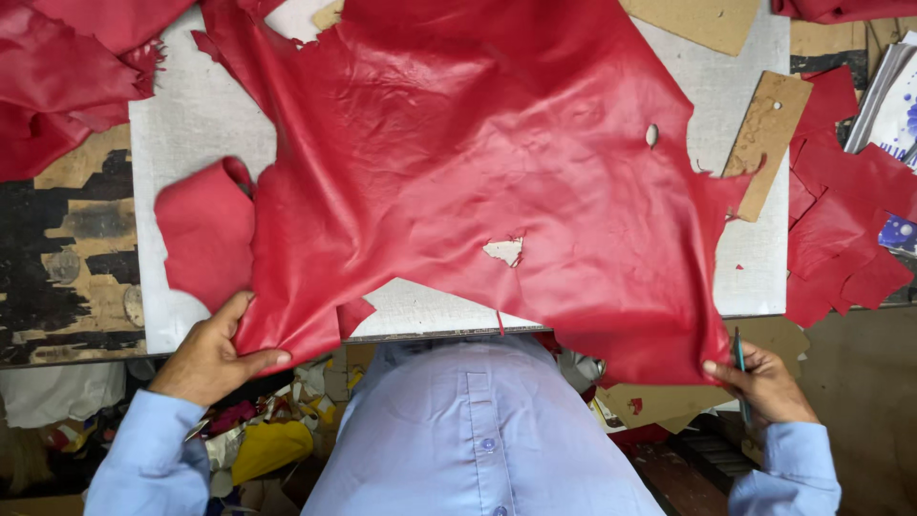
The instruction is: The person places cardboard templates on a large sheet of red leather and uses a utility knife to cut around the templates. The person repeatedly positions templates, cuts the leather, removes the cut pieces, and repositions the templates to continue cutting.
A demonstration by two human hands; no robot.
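Grey cutting board (196, 124) on a worn, paint-flaked workbench (67, 239)

A large red leather hide (478, 162) covers most of the board, its lower edge hanging over the near side. Cardboard templates (764, 143) lie at upper right, red leather offcuts (841, 229) at far right, more red leather (57, 76) at upper left.

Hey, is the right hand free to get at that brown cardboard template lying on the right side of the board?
Probably not right now: the right hand pinches the red leather and holds a pen, though nothing covers the template.

Red leather hide (478, 172) glossy, creased; board (191, 124) matt.
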